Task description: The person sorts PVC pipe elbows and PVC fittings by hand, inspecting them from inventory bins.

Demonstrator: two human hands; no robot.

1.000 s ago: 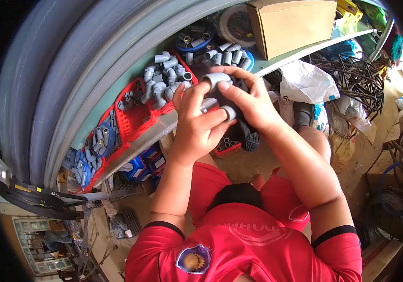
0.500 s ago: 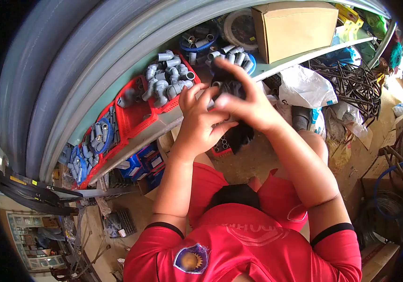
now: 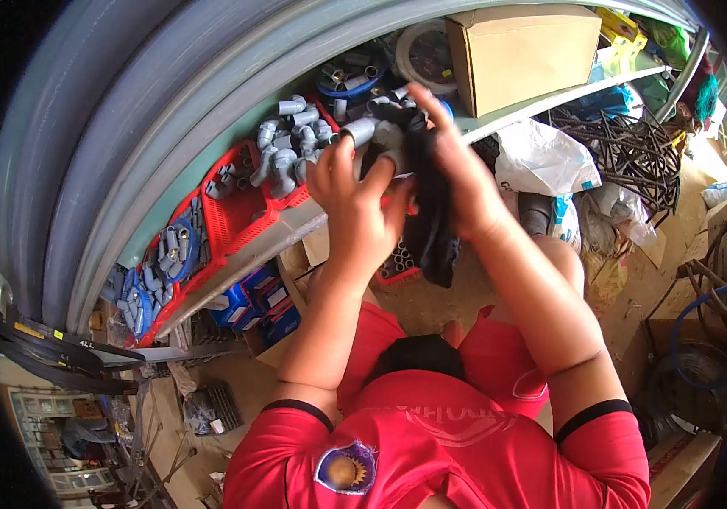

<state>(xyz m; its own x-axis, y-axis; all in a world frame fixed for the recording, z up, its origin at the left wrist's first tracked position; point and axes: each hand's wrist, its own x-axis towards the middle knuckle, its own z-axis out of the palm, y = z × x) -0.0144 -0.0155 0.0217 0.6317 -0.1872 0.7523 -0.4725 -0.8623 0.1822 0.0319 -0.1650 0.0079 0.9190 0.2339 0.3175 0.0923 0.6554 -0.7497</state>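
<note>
In front of the shelf, my left hand is curled around a grey plastic pipe fitting; its round end shows above the fingers, and the rest is partly hidden. My right hand, slightly blurred, has a black cloth against its palm side. The cloth hangs down between the two hands and touches or lies close to the fitting. More grey elbow fittings are heaped in a red basket just behind my left hand.
A cardboard box stands on the shelf at the back. Blue-rimmed baskets hold more fittings at left. Large grey pipes curve along the left. A white sack and dark metal rods lie at right.
My hands have moved apart somewhat. The grey fitting now shows above my left fingers, and the black cloth hangs longer beside my right hand. The view has shifted slightly.
</note>
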